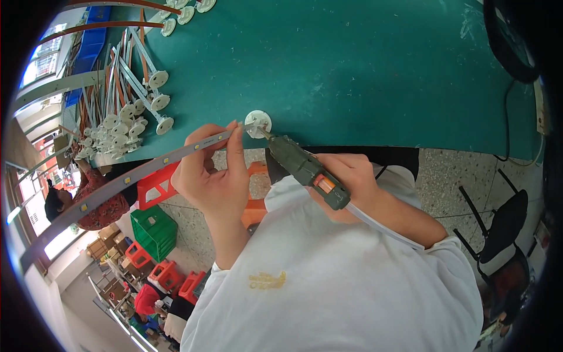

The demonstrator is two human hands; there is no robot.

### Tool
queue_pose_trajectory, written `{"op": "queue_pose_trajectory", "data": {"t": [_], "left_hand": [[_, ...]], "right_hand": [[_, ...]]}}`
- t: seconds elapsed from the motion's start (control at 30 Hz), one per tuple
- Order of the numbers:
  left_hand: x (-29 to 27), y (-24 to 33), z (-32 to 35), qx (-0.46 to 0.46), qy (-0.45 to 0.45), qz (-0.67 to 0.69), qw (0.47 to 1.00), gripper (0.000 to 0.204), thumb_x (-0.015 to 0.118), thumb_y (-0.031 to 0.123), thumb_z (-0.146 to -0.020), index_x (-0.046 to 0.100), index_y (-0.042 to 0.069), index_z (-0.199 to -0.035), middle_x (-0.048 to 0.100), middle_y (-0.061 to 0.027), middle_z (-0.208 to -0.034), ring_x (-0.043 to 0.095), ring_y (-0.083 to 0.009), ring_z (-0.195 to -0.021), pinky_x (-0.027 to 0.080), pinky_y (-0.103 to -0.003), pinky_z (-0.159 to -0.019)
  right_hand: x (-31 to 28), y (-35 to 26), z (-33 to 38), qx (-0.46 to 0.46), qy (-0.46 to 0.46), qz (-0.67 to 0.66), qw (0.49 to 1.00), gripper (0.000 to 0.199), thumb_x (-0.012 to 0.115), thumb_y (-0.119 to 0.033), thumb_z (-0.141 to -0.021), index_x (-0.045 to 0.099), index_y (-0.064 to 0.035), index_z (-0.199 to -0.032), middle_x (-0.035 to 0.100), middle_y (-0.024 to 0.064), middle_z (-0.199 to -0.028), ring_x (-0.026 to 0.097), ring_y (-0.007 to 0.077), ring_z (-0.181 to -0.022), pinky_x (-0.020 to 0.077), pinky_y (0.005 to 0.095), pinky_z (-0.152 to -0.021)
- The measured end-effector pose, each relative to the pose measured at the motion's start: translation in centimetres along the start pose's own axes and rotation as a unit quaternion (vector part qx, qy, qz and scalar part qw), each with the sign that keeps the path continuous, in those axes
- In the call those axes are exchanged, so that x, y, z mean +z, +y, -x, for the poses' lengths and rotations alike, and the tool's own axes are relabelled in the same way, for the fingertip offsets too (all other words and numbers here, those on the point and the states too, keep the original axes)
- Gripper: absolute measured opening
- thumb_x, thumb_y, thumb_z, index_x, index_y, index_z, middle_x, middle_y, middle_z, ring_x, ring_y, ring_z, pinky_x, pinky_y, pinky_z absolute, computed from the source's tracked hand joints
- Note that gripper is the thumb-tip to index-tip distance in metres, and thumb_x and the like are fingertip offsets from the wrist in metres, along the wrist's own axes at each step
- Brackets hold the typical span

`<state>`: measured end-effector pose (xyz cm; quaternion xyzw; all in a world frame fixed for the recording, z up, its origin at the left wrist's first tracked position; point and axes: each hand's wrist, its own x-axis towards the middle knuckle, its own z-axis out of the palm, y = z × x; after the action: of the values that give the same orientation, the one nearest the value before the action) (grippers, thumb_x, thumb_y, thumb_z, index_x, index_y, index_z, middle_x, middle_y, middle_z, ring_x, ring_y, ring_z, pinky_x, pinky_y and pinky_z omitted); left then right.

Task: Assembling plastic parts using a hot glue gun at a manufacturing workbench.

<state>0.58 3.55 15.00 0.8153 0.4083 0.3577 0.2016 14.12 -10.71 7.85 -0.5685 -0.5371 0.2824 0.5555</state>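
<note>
The strip [146, 171] carries illegible print; top edge crops a white disc [205, 4]

A workshop, as I read my feed
I see a green handheld tool [308, 170] in use at a worktop [381, 76], piled disc-ended strips [122, 126], cardboard boxes [109, 236], red plastic stools [166, 276].

Red stools [166, 273], a black chair [505, 222] and a green bench [381, 70] furnished a workroom with speckled flooring [437, 176] and bright windows [46, 56] along its left side.
</note>
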Motion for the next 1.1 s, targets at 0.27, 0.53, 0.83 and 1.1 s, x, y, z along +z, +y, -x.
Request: {"op": "queue_pose_trajectory", "data": {"t": [0.27,0.53,0.83,1.1], "left_hand": [[-0.19,0.11,0.09,-0.019,-0.010,-0.013,1.000,0.016,0.077,-0.004,-0.079,0.062,-0.005,-0.085,0.072,-0.0107,-0.084,0.073,-0.0152,-0.070,0.051,-0.019,-0.056],[0.10,-0.37,0.08,-0.007,0.007,0.014,1.000,0.016,0.077,-0.003,-0.079,0.064,-0.004,-0.087,0.072,-0.0094,-0.082,0.072,-0.0133,-0.070,0.049,-0.018,-0.053],[-0.08,-0.18,-0.08,-0.022,-0.006,0.025,0.999,0.016,0.077,-0.003,-0.079,0.064,-0.004,-0.088,0.072,-0.0092,-0.081,0.072,-0.0129,-0.070,0.050,-0.018,-0.054],[-0.17,-0.14,-0.07,-0.017,-0.013,0.033,0.999,0.015,0.077,-0.004,-0.079,0.065,-0.005,-0.088,0.071,-0.0101,-0.081,0.071,-0.0130,-0.070,0.052,-0.019,-0.056]], "right_hand": [[0.19,-0.03,-0.11,-0.007,-0.012,0.013,1.000,0.036,0.074,0.002,-0.064,0.064,0.0044,-0.098,0.066,0.0144,-0.080,0.063,0.0289,-0.061,0.0505,0.0333,-0.054],[-0.14,0.06,-0.19,-0.015,0.001,0.014,1.000,0.033,0.075,0.000,-0.064,0.064,0.0046,-0.095,0.066,0.0151,-0.080,0.063,0.0300,-0.061,0.0508,0.0341,-0.053],[0.19,0.46,-0.28,-0.020,0.008,0.014,1.000,0.030,0.073,0.001,-0.063,0.063,0.0033,-0.091,0.063,0.0136,-0.074,0.061,0.0286,-0.057,0.0478,0.0346,-0.051],[-0.32,-0.20,-0.49,0.022,-0.012,0.003,1.000,0.019,0.073,0.000,-0.066,0.056,-0.0023,-0.074,0.054,0.0106,-0.061,0.054,0.0281,-0.051,0.0407,0.0358,-0.046]]}}
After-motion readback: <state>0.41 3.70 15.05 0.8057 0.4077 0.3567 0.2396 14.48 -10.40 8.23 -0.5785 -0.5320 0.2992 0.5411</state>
